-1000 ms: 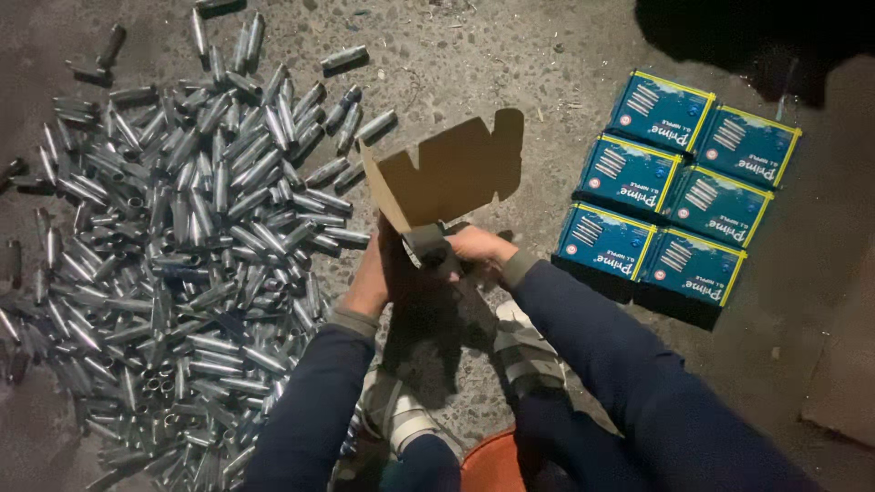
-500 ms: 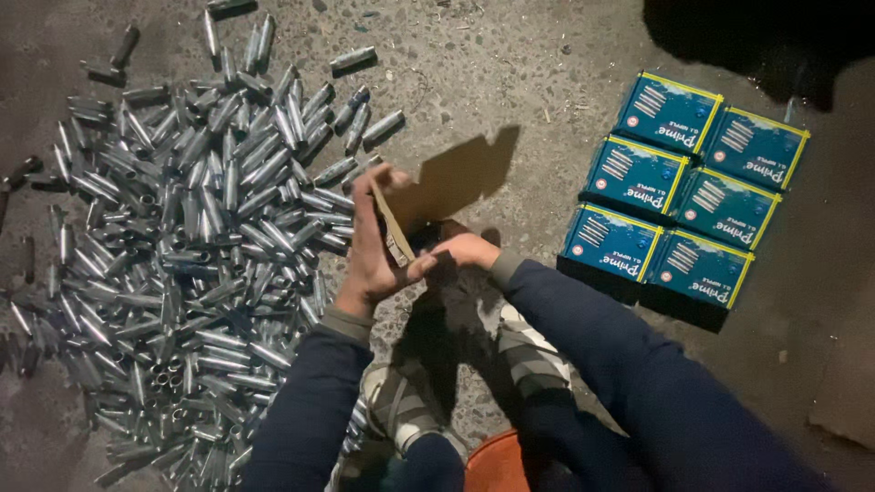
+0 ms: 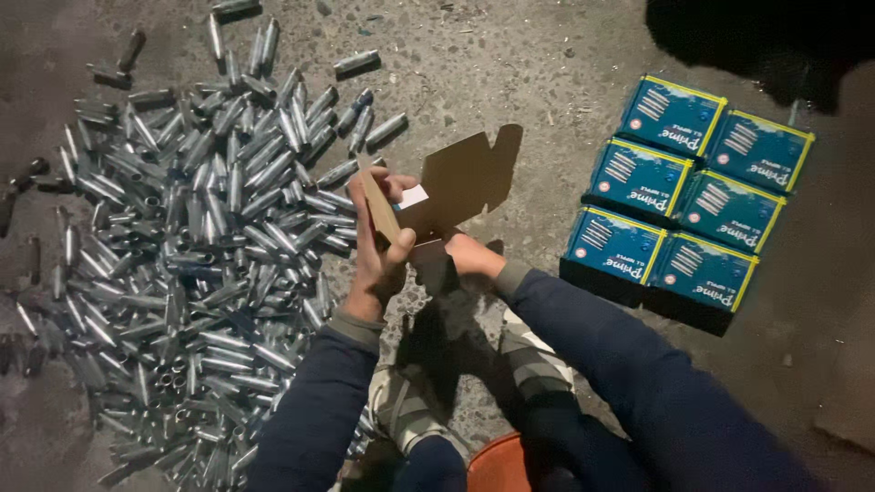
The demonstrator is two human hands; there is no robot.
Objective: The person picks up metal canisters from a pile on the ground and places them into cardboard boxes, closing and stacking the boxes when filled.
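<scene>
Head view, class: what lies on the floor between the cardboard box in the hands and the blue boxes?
Bare, speckled floor separates the cardboard box from the blue boxes; the head view shows nothing lying there.

Cylinder heap (image 3: 182, 237) left, blue boxes (image 3: 688, 200) right

Person seen from above. Left hand (image 3: 378, 260) and right hand (image 3: 469, 255) bare, no gloves or rings visible. Both arms in dark navy long sleeves (image 3: 638, 383) with grey-green ribbed cuffs (image 3: 351, 328). Legs in trousers (image 3: 533, 364) with pale and dark bands.
</scene>
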